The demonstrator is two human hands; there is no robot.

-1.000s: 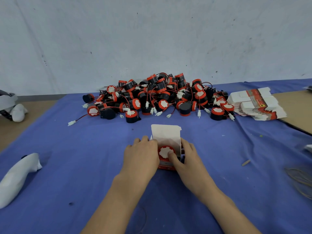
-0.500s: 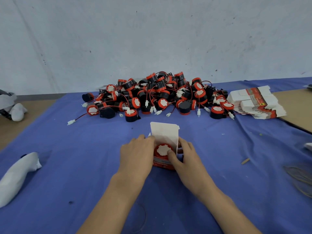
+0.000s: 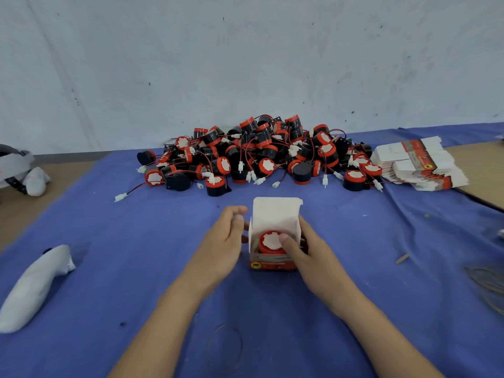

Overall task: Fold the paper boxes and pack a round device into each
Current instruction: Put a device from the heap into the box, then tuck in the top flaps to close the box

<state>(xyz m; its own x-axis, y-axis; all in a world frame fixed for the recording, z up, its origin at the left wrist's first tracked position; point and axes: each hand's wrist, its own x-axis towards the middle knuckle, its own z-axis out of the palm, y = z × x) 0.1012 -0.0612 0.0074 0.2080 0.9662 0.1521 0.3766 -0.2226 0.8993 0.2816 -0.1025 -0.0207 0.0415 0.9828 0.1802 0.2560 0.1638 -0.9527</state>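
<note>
- The paper box point(image 3: 273, 264) stands on the blue cloth point(image 3: 109, 241) in front of the person, lid flap up and white inside showing. The round device point(image 3: 270, 242) sits in it, red rim and white top upward; its lower body is hidden by the box front.
- The right hand point(image 3: 311, 255) comes in from the lower right. Its thumb lies on the device's top and its fingers go round the box's right wall, so it grips that wall, though the fingers are mostly hidden behind it.
- The left hand point(image 3: 225, 241) is just beside the left wall, its fingers loosely straight and blurred — whether they touch the box is hard to tell.
- Beyond lies the pile of devices point(image 3: 259, 154), wires tangled, with a stack of flat boxes point(image 3: 420, 167) at its right.
- A white object point(image 3: 35, 282) lies at the left — what it is I cannot tell.
</note>
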